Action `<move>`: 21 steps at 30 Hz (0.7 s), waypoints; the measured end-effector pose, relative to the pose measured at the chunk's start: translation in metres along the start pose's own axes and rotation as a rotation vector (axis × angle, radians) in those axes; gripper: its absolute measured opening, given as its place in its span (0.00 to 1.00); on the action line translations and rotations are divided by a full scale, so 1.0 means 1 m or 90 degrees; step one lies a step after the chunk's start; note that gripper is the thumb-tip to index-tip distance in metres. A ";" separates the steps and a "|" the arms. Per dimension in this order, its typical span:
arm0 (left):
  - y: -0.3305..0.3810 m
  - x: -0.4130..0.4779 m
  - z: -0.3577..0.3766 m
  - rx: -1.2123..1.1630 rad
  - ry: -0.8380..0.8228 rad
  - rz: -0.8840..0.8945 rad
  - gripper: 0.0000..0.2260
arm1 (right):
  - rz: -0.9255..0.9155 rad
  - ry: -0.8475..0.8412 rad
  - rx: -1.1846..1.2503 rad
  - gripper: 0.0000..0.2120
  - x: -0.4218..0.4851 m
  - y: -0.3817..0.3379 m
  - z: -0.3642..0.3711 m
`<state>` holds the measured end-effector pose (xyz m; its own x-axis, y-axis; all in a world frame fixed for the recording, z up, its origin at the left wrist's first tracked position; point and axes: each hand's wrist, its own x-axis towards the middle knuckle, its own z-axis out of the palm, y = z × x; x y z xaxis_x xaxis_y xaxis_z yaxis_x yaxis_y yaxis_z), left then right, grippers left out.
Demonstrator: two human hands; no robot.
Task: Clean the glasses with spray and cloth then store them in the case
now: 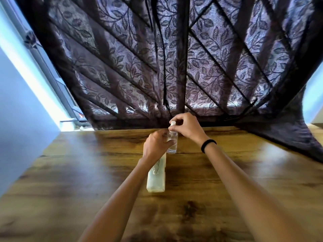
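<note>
A small clear spray bottle (172, 142) with a white nozzle stands upright near the far edge of the wooden table (227, 172). My left hand (156, 145) grips the bottle's body from the left. My right hand (186, 127) pinches the white top of the bottle from the right. A long pale case (156, 177) lies on the table just in front of the bottle, partly under my left wrist. A thin chain lies on the case. No glasses or cloth are visible.
A dark leaf-patterned curtain (174, 67) hangs right behind the table's far edge and drapes onto the table at the right. A pale wall and window frame (43, 70) stand at the left.
</note>
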<state>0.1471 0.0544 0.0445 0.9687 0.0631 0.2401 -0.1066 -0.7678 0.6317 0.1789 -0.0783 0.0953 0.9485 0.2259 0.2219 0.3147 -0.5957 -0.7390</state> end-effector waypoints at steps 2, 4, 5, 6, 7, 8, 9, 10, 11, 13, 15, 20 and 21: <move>-0.005 0.002 0.000 -0.009 0.003 -0.002 0.15 | 0.005 -0.007 -0.004 0.10 0.004 -0.001 0.006; -0.009 0.002 0.001 -0.015 0.008 0.003 0.16 | 0.011 -0.006 -0.001 0.10 0.006 0.000 0.010; -0.011 0.002 0.001 -0.022 0.013 0.006 0.17 | 0.012 -0.002 0.001 0.10 0.006 0.000 0.012; -0.012 0.002 0.001 -0.028 0.015 0.006 0.17 | 0.013 0.000 0.004 0.10 0.007 0.000 0.013; -0.013 0.002 0.002 -0.033 0.018 0.008 0.18 | 0.010 0.003 0.005 0.10 0.007 0.000 0.014; -0.012 0.002 0.002 -0.034 0.018 0.005 0.18 | 0.011 0.006 0.006 0.09 0.007 0.000 0.014; -0.014 0.002 0.003 -0.035 0.018 0.006 0.18 | 0.009 0.010 0.005 0.09 0.007 0.000 0.015; -0.014 0.002 0.003 -0.036 0.017 0.002 0.18 | 0.009 0.010 0.006 0.09 0.007 0.000 0.015; -0.014 0.001 0.003 -0.034 0.016 0.000 0.18 | 0.008 0.013 0.007 0.08 0.007 0.001 0.016; -0.015 0.000 0.003 -0.031 0.016 -0.001 0.17 | 0.000 0.022 0.011 0.08 0.005 0.000 0.017; -0.016 -0.001 0.002 -0.042 0.023 0.016 0.17 | -0.012 0.026 0.020 0.07 0.003 0.001 0.016; -0.012 -0.006 -0.005 -0.034 0.068 0.066 0.30 | -0.016 0.039 0.031 0.12 -0.003 0.000 0.010; -0.012 -0.005 -0.006 -0.028 0.089 0.080 0.31 | -0.023 0.045 0.032 0.13 -0.005 0.000 0.008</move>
<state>0.1427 0.0675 0.0402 0.9070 0.0583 0.4171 -0.2375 -0.7471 0.6209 0.1740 -0.0730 0.0892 0.9375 0.1903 0.2913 0.3477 -0.5478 -0.7609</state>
